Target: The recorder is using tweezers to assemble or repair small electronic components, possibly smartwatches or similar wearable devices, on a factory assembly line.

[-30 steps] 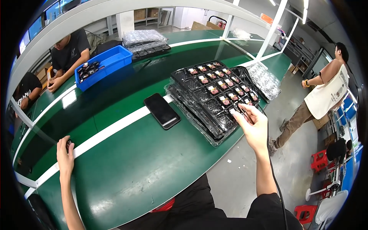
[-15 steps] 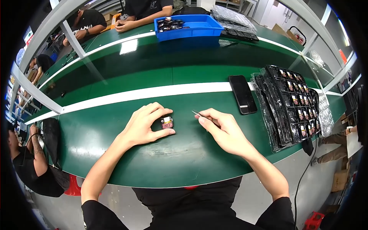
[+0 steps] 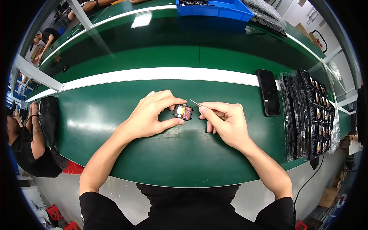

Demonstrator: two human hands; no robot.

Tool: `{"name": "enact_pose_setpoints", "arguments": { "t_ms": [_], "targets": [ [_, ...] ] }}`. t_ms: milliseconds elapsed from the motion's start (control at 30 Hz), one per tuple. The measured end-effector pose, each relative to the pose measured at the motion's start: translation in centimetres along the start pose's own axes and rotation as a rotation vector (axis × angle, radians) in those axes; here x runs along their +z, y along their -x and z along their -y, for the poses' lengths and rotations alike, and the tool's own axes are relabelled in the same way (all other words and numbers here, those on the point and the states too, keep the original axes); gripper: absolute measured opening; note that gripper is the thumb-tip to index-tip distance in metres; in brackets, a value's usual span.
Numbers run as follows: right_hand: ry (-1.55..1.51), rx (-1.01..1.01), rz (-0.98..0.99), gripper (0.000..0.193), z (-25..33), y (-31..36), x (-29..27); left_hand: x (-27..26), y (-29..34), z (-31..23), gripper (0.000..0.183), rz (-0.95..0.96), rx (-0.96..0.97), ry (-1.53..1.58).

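Observation:
A small black squarish electronic housing, like an opened smartwatch body (image 3: 183,112), lies on the green table, its inside showing white, yellow and reddish parts. My left hand (image 3: 151,115) steadies it from the left, index finger at its far edge and thumb at its near edge. Between the thumb and fingers of my right hand (image 3: 229,124) is a pair of thin metal tweezers (image 3: 195,103). Their tip points left, close to the housing's upper right corner and apart from it. Whether the tweezer tip carries anything is too small to tell.
A black phone (image 3: 269,94) lies right of my hands. Beyond it stand stacked black trays (image 3: 312,115) of similar parts, with clear plastic covers. A white strip (image 3: 161,78) crosses the table; a blue bin (image 3: 214,10) sits at the back. Another person (image 3: 36,142) sits at left.
The view has shifted, so the table's things sit farther right or higher. The gap between tweezer tip and housing has narrowed. The housing appears slightly turned between my left fingers.

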State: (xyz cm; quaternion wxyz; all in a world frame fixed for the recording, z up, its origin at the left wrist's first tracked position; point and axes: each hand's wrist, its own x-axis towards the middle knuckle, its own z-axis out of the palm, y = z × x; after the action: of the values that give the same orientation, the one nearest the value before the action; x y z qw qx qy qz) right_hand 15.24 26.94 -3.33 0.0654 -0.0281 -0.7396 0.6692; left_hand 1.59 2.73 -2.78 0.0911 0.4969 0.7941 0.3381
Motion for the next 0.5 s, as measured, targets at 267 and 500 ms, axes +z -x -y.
{"name": "enact_pose_setpoints", "arguments": {
  "t_ms": [267, 500],
  "targets": [
    [0.090, -0.011, -0.021, 0.018, 0.0, 0.1, -0.2, 0.5, 0.0, 0.7, 0.058, -0.096, 0.054, 0.094],
    [0.001, 0.143, -0.005, 0.010, 0.7, 0.3, -1.0, -0.7, 0.4, -0.5, 0.051, 0.084, -0.040, 0.144]
  ]
}}
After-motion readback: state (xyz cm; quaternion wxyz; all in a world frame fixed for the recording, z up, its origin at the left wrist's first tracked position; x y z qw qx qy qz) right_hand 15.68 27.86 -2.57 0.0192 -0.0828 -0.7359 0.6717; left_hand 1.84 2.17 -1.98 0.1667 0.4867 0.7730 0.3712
